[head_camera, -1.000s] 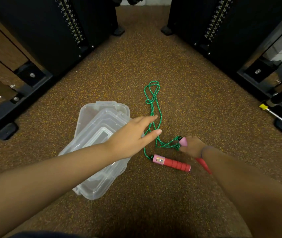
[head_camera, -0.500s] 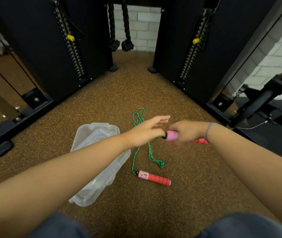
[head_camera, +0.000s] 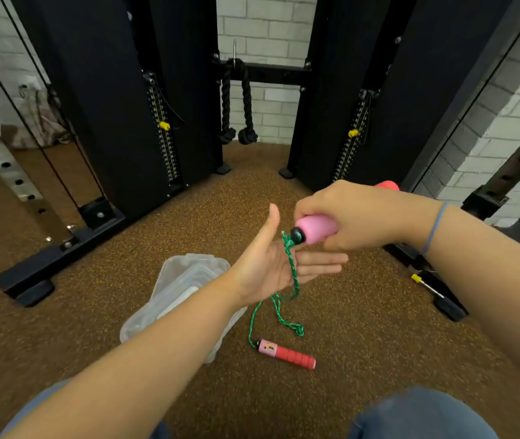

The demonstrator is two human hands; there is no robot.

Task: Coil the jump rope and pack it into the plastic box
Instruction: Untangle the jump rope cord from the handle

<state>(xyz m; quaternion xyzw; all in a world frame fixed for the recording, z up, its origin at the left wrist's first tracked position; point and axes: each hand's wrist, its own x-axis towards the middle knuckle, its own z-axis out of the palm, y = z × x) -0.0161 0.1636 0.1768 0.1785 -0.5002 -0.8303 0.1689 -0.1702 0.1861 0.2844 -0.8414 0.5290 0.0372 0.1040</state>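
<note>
R hand has its fingers curled tight round one pink handle. L hand is flat open, palm up, w/ the green jump rope draped across it. Other handle lies on the floor, just beside the plastic box.

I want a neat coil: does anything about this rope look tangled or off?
Yes: the green braided rope bunches into a small tangle beside the loose red-and-pink handle; it could snag during coiling.
</note>
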